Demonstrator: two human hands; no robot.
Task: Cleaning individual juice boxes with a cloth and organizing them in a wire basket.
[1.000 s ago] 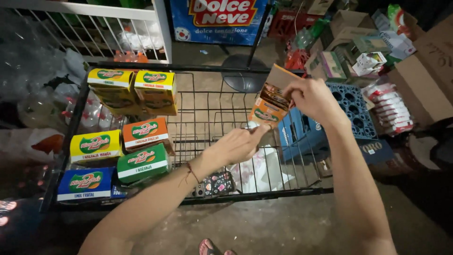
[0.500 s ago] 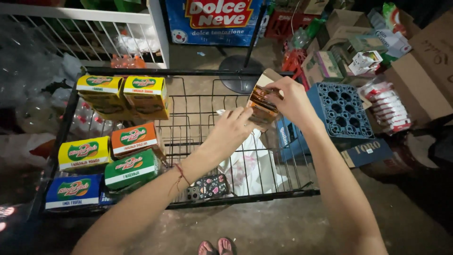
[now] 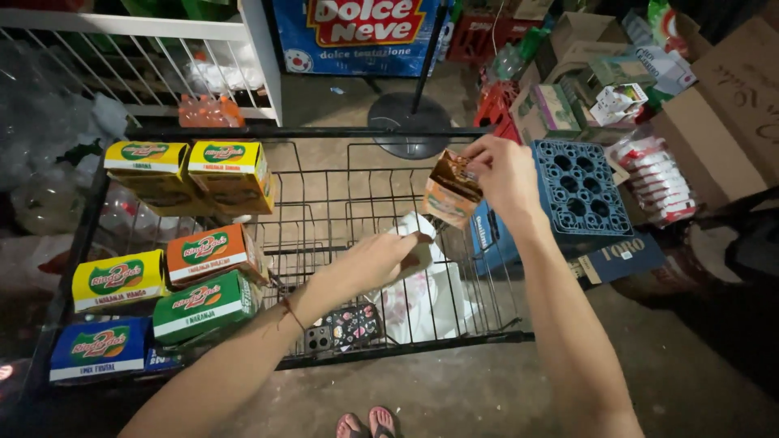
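My right hand (image 3: 505, 177) grips the top of a small brown and orange carton (image 3: 451, 189) and holds it tilted above the black wire basket (image 3: 324, 134). My left hand (image 3: 380, 258) reaches lower, its fingers closed on a white plastic bag (image 3: 422, 294) that lies in the basket. Several colourful drink cartons fill the basket's left side: two yellow ones (image 3: 191, 172) at the back, an orange one (image 3: 213, 252), a green one (image 3: 204, 306), a yellow one (image 3: 118, 280) and a blue one (image 3: 96, 347).
A phone in a patterned case (image 3: 344, 328) lies in the basket by my left forearm. A blue plastic crate (image 3: 580, 195) stands right of the basket, with cardboard boxes (image 3: 730, 89) and packaged goods beyond. My sandalled feet (image 3: 367, 424) show below.
My left hand let go of the small carton and dropped down to the white bag. My right hand keeps the carton raised. The view shifted slightly.
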